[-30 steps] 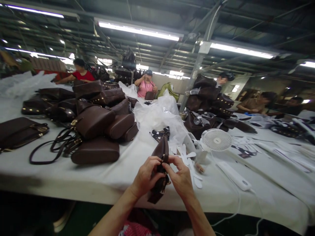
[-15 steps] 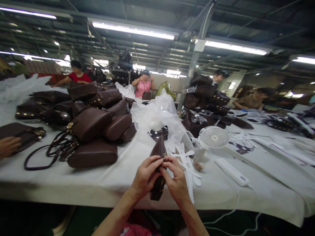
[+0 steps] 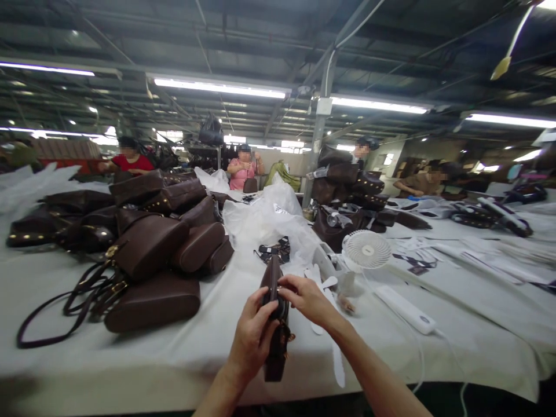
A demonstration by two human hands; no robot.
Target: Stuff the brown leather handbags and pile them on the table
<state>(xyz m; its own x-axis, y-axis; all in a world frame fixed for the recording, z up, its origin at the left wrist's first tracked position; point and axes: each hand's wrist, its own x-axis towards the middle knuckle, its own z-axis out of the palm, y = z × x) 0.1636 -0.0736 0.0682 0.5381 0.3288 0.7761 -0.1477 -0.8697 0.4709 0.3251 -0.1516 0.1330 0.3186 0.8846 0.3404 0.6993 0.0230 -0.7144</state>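
A dark brown leather handbag (image 3: 275, 362) stands edge-on in front of me on the white-covered table, with gold-coloured metal fittings low on its right side. My left hand (image 3: 251, 333) is closed around its left side and top edge, thumb over the upper edge. From the right, my right hand (image 3: 306, 298) pinches the bag's top edge near a small shiny fitting; its fingertips are partly hidden. Just beyond the bag lies a small heap of dark straps with white tags (image 3: 278, 249). White flat templates (image 3: 319, 281) lie beside my right hand.
A pile of brown handbags (image 3: 152, 243) with looped straps covers the table's left. Clear plastic sheeting (image 3: 269, 211) is heaped behind. At right are a white fan (image 3: 367, 250), a white power strip (image 3: 405, 310) and cables. Several people work across the tables.
My view has shifted, and the bag sits slightly lower in it. My right hand has moved up along the bag's top edge. The co-worker's hand at far left has gone out of view.
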